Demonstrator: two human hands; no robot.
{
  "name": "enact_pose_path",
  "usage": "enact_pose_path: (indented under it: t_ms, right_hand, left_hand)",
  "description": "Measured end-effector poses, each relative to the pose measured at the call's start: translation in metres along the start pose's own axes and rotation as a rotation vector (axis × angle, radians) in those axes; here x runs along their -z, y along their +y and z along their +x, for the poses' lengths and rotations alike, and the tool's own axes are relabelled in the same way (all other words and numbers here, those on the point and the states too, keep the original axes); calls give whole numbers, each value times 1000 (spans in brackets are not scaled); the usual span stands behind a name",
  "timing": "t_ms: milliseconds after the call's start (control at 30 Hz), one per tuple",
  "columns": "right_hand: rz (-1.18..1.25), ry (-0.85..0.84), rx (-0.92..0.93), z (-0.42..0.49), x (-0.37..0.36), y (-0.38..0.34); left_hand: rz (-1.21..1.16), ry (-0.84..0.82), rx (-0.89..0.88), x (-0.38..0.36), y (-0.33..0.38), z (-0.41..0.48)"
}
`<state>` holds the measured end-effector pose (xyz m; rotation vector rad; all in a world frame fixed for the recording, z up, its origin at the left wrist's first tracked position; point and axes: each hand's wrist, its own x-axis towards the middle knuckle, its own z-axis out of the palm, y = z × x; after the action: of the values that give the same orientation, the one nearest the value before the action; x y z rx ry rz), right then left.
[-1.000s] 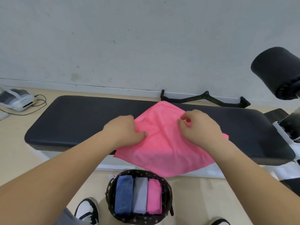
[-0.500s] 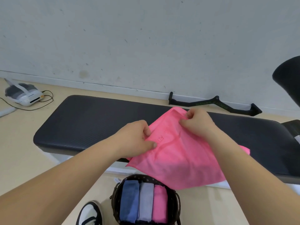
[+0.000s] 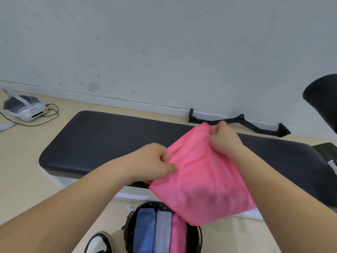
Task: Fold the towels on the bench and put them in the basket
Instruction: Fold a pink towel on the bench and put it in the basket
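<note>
— Three folded towels already sit in the basket at six o'clock; on the bench, what are you holding?

— Your left hand and right hand each pinch the pink towel, lifted at centre. You're starting its fold; next, probably bring the edges together.

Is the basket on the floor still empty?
No, the basket already holds three folded towels side by side: a blue towel, a grey towel and a pink folded towel.
</note>
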<state>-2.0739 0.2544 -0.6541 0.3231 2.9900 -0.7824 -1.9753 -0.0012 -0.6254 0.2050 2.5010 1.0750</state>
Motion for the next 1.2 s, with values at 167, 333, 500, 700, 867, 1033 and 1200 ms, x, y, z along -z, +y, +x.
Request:
enact_pose_path:
  t_ms: [167, 333, 500, 700, 867, 1033, 1200]
  right_hand:
    - [-62, -89, 22, 20, 0, -18]
    - [-21, 15, 159, 31, -11, -16]
    - [-46, -11, 157, 41, -14, -17]
    - [-15, -82, 91, 50, -22, -17]
    - [34, -81, 104, 48, -19, -12]
    - [49, 34, 134, 35, -26, -9]
    - [161, 84, 142, 19, -16, -12]
  left_hand:
    - [91, -25, 37, 8, -14, 0]
    - [-94, -41, 122, 14, -11, -6]
    - [-124, -141, 178, 17, -12, -10]
    - [43, -103, 244, 15, -24, -6]
    - [461, 37, 174, 18, -25, -2]
    - [436, 48, 178, 14, -26, 0]
    - [385, 40, 125, 7, -29, -3]
